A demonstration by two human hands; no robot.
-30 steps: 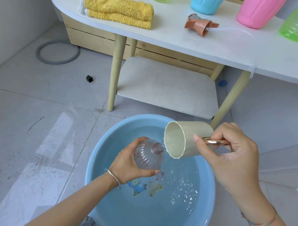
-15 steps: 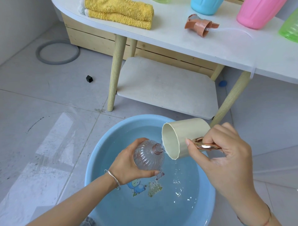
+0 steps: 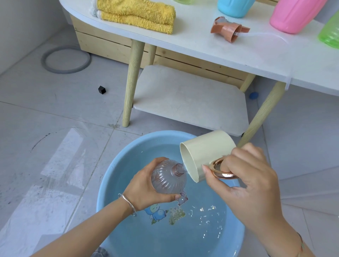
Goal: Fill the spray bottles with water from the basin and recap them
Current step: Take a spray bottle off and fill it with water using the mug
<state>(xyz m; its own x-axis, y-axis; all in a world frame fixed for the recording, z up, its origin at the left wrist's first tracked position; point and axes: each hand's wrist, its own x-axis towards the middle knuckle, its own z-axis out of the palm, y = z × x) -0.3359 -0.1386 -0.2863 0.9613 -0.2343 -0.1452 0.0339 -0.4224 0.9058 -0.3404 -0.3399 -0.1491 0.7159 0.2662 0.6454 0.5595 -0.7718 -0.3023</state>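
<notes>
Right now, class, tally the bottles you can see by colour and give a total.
Clear bottle: 1
Blue bottle: 1
Pink bottle: 1
Green bottle: 1
Total: 4; a green sliver at the top edge is too cropped to tell.

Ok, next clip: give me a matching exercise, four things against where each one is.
1 bottle
2 cup
3 spray cap
4 towel

a folded on the table
b tipped in the right hand
c in the left hand, over the basin
d on its side on the table, tube trailing

Pairs: 1-c, 2-b, 3-d, 4-a.
</notes>
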